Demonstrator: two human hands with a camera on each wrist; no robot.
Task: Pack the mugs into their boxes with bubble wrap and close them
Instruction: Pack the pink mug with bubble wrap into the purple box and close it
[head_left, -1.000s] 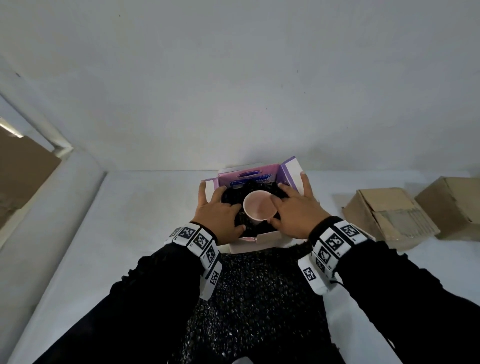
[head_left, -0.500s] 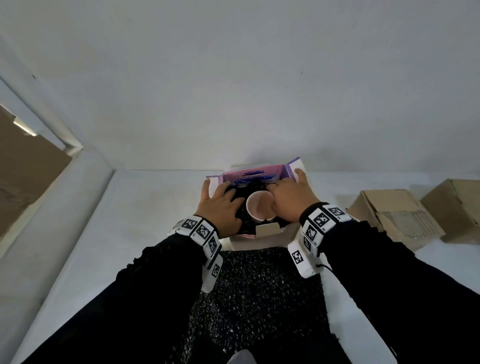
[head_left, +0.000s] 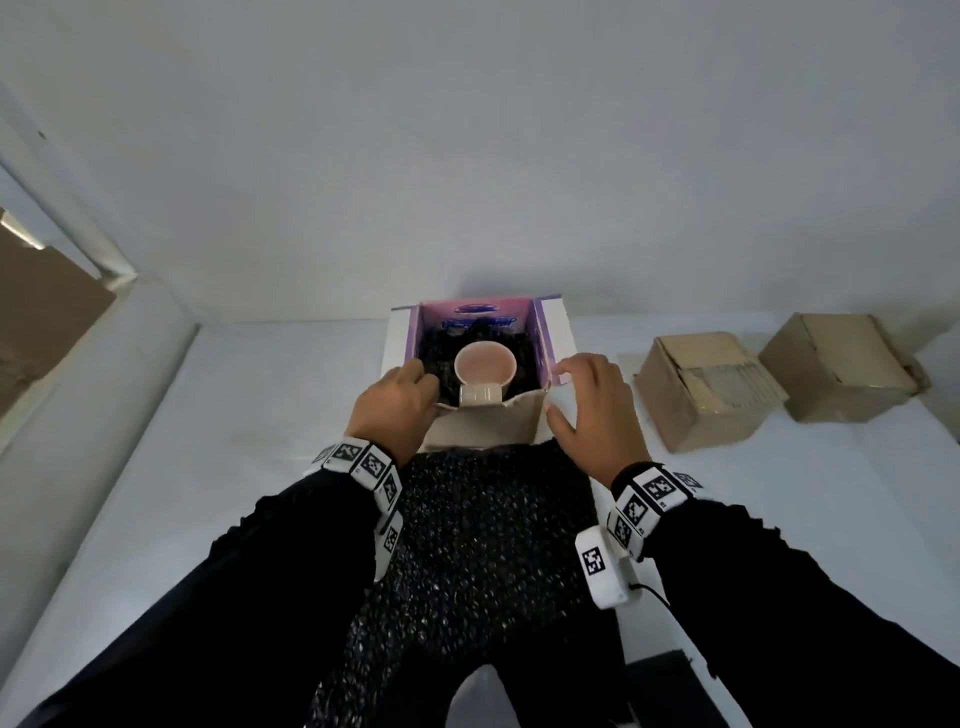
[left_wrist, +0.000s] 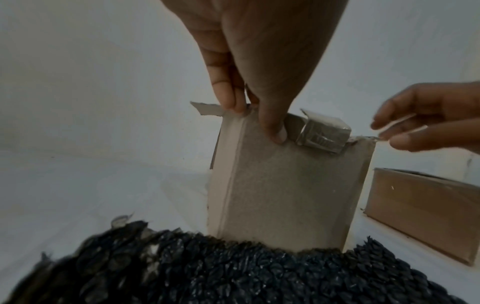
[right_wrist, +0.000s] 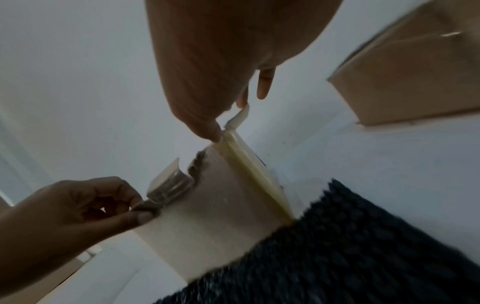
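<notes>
A purple-and-white box (head_left: 561, 332) stands open in the middle of the table. Inside it sits a mug (head_left: 484, 364) with a pink interior, packed round with black bubble wrap (head_left: 436, 348). The mug's pale square handle (head_left: 480, 393) pokes over the box's near wall (left_wrist: 285, 185). My left hand (head_left: 415, 379) pinches the top edge of that near wall at its left corner, thumb outside. My right hand (head_left: 558, 384) pinches the small side flap (right_wrist: 240, 117) at the right near corner. A larger sheet of black bubble wrap (head_left: 483, 519) lies in front of the box, under my forearms.
Two brown cardboard boxes (head_left: 706, 389) (head_left: 841, 374) stand on the white table (head_left: 249, 415) to the right of the mug box. A plain wall rises right behind the box. A dark object (head_left: 660, 680) shows at the table's near right edge.
Both hands have left the mug and the wrap inside the box and moved back to the box's near corners, where they now pinch its edge and flap.
</notes>
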